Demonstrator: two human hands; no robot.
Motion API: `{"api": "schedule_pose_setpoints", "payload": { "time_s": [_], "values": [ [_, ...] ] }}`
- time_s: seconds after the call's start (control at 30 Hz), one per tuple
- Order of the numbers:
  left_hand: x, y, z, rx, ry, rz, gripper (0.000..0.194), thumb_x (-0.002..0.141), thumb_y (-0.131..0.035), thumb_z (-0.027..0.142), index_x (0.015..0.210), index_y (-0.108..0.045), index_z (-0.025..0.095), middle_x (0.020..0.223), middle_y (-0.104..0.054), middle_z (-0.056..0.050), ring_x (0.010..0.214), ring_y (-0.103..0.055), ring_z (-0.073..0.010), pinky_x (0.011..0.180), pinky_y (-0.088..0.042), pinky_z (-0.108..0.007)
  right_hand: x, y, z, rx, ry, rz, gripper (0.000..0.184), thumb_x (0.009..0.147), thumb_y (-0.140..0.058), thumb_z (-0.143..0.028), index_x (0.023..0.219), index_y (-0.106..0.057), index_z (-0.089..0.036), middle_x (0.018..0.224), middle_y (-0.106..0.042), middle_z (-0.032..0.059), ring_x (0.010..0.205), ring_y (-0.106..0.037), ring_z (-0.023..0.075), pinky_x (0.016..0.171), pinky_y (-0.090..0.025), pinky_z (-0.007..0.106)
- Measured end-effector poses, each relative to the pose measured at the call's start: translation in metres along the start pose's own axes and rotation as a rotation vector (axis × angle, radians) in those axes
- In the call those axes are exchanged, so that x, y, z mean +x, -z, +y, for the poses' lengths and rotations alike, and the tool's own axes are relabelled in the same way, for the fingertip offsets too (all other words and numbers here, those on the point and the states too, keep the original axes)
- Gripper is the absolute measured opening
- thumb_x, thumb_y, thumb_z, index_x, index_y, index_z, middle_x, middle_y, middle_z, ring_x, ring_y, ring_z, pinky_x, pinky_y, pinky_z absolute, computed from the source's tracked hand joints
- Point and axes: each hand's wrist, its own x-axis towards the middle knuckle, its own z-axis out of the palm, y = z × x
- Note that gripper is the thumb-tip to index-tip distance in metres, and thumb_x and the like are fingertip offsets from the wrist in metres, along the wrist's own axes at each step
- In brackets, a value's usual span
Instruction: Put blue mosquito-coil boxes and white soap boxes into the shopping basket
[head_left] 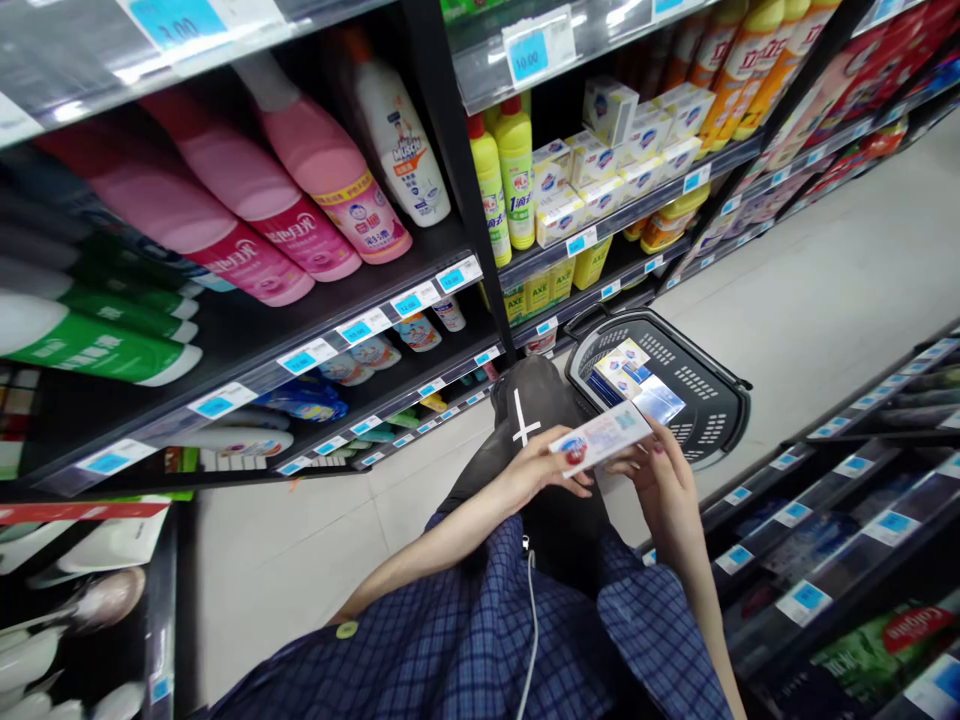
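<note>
I hold a small white soap box [602, 436] with both hands, above my knees. My left hand [536, 470] grips its near left end, thumb on top. My right hand [654, 468] has its fingers curled around the right end from below. Just beyond the box a black shopping basket [709, 400] sits on the floor, with several similar boxes [628, 373] inside. More soap boxes [622, 160] are stacked on the shelf up ahead.
Shelves on the left carry pink bottles [300, 190], green bottles [90, 335] and yellow bottles [504, 180]. A second shelf unit [847, 500] stands close on my right. The pale tiled aisle floor [825, 290] runs ahead to the right.
</note>
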Motion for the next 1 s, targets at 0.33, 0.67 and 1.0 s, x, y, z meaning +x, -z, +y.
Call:
{"api": "schedule_pose_setpoints", "payload": {
  "time_s": [0.33,0.67,1.0],
  "values": [
    [-0.004,-0.007,-0.015,1.377,-1.232,0.502,0.066,0.074,-0.073,0.048,0.125,-0.05,0.012,0.097,-0.066,-0.013,0.085,-0.065,-0.0231,0.07,-0.059,-0.034,-0.016,-0.016,0.017,0.04,-0.014,0.16,0.073,0.07,-0.08,-0.055,0.131,-0.055,-0.023,0.132,-0.061,0.0119,0.118,-0.06,0.0301,0.103,-0.048,0.046],
    [0.031,0.015,-0.05,1.533,-1.183,0.298,0.046,0.089,-0.061,0.035,0.127,-0.051,0.011,0.097,-0.062,-0.011,0.093,-0.063,-0.0229,0.079,-0.06,-0.035,-0.002,-0.009,0.055,0.378,-0.338,0.23,0.047,0.065,-0.085,-0.046,0.099,-0.068,-0.02,0.107,-0.073,0.0088,0.103,-0.068,0.0284,0.094,-0.056,0.042],
    [0.075,0.096,-0.055,1.768,-0.451,0.467,0.078,0.091,-0.053,0.054,0.152,-0.027,0.013,0.16,-0.019,-0.024,0.148,-0.015,-0.0447,0.11,-0.029,-0.072,0.178,0.174,0.11,-0.017,-0.261,0.706,0.04,0.053,-0.084,-0.035,0.078,-0.059,-0.015,0.074,-0.068,0.0026,0.054,-0.06,0.0111,0.044,-0.049,0.019]
  ]
}}
